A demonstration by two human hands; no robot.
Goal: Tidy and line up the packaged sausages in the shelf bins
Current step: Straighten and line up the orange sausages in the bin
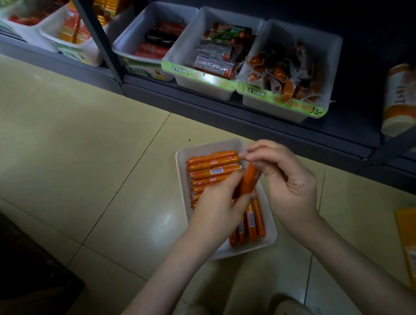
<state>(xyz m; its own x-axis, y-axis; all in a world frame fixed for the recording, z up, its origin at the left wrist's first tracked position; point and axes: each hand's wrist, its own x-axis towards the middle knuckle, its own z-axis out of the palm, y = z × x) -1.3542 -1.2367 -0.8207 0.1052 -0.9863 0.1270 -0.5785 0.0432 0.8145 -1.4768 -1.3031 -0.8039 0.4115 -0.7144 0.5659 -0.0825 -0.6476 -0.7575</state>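
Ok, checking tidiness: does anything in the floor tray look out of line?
Yes. In the white tray, the upper row of sausages lies side by side, but the lower bunch runs at right angles to it. The left hand and right hand hold another sausage.

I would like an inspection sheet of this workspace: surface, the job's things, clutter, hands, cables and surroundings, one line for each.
Surface: glossy tiled floor.
Job's things: white tray on the floor, with a crosswise row of orange sausages at its far end and a lengthwise bunch at its near end; shelf bins hold other packed sausages.
Clutter: yellow box on the floor at right.
Hands: left hand and right hand both hold one sausage over the tray.
Cables: nothing seen.
Surroundings: dark shelf; shoes at the bottom edge.
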